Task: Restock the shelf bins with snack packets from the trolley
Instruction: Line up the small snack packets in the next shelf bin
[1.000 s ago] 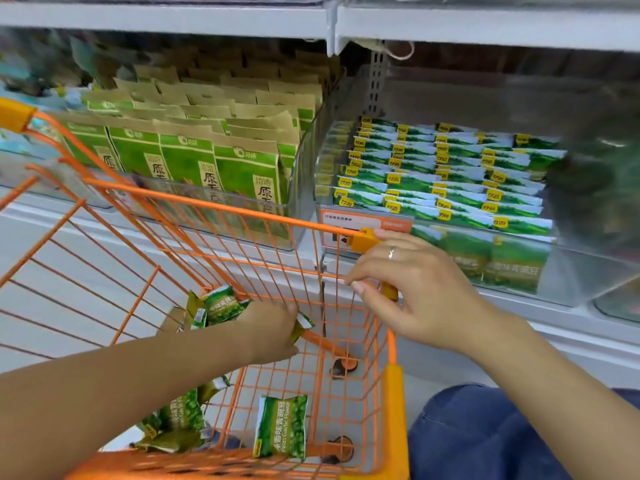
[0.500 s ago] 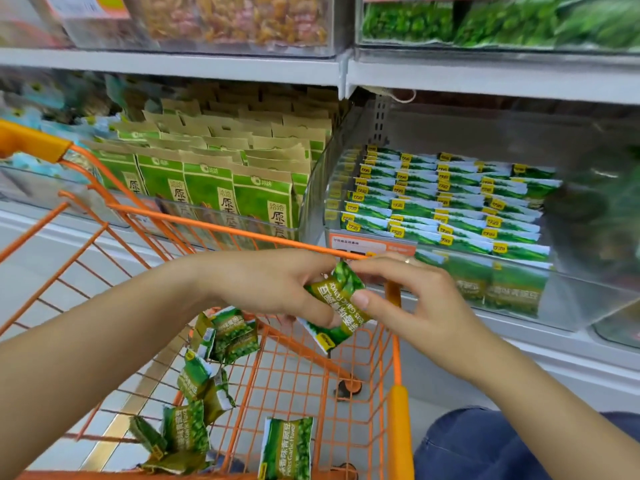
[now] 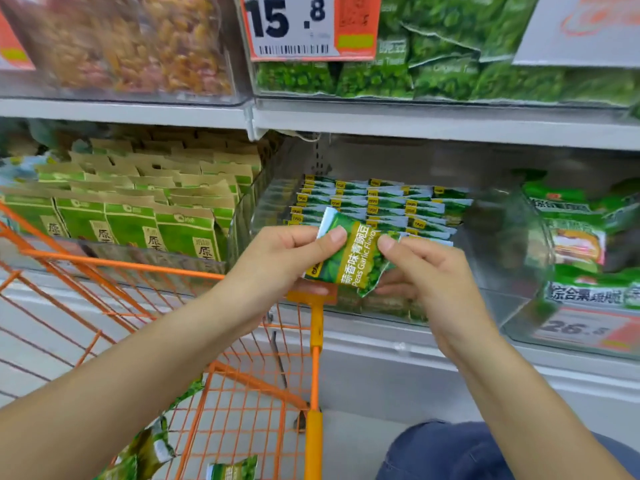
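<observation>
Here a green pea packet (image 3: pixel 349 259) is pinched between the left hand (image 3: pixel 280 261) and right hand (image 3: pixel 426 271), held in front of the clear shelf bin (image 3: pixel 498 237), above the trolley (image 3: pixel 313 327) corner. Placing seems to be in hand; next it must be laid onto the stacked rows (image 3: pixel 381 202). Remaining packets (image 3: pixel 232 471) are cut off below.

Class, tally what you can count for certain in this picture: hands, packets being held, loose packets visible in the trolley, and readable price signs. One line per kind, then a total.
Hands: 2, the left hand and right hand
Held packet: 1
Loose packets in the orange trolley: 2 in view
Price signs: 2
Total: 7
</observation>
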